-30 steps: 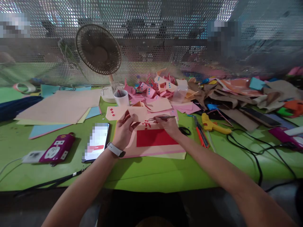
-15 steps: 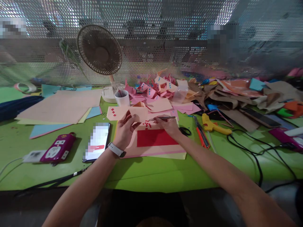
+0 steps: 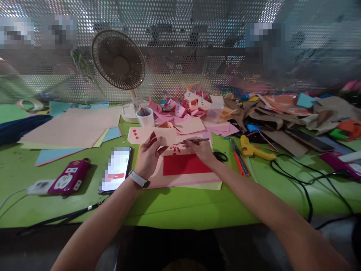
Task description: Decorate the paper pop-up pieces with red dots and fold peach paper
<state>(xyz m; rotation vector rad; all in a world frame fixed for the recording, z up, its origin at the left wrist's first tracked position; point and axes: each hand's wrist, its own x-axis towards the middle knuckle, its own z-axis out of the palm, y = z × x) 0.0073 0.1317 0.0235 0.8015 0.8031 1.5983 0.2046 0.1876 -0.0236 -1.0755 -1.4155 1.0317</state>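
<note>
My left hand (image 3: 149, 160), with a watch on its wrist, is closed on a folded strip of peach paper (image 3: 166, 136). Red diamonds mark the left end of that strip. A slim pair of tweezers (image 3: 202, 140) lies between the fingers of my right hand (image 3: 201, 151), the tip pointing left beside the strip's right edge. Small red paper bits (image 3: 175, 149) are scattered just below the tip. In front of both hands, a red paper rectangle (image 3: 183, 165) rests on stacked peach, pink and yellow sheets (image 3: 155, 180).
A phone (image 3: 117, 169) and purple power strip (image 3: 69, 177) lie to the left. Cutters with orange handles (image 3: 239, 160), a yellow glue gun (image 3: 254, 149) and black cables are at right. Behind stand a white cup (image 3: 146, 117), a fan (image 3: 118, 60) and folded pink papers (image 3: 180, 107).
</note>
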